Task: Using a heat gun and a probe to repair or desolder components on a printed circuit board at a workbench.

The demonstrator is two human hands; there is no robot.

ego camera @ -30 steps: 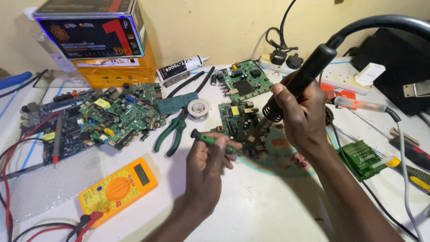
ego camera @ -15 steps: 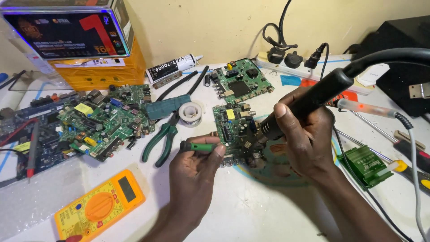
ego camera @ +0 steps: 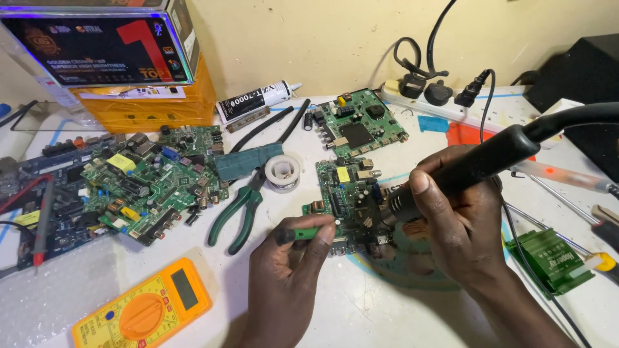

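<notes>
A black hot-air handpiece (ego camera: pixel 477 164) is gripped in the right hand (ego camera: pixel 451 225), the fingers wrapped tightly round its barrel and the thumb laid along the top, with the nozzle angled down onto a small green circuit board (ego camera: pixel 345 193). This board lies flat on the white table (ego camera: pixel 361 309), in the middle of the view, just in front of both hands. A slim green-handled tool (ego camera: pixel 300 235) is pinched between thumb and fingers of the left hand (ego camera: pixel 287 277), its tip brought to the board's near edge; the tip itself cannot be made out. Green-handled pliers (ego camera: pixel 235 216) and a reel of solder (ego camera: pixel 282 171) are seen just left of the board, a second green board (ego camera: pixel 358 122) behind it. A pile of circuit boards (ego camera: pixel 155 183) is stacked further left, and a yellow multimeter (ego camera: pixel 145 309) rests near the table's front edge.
</notes>
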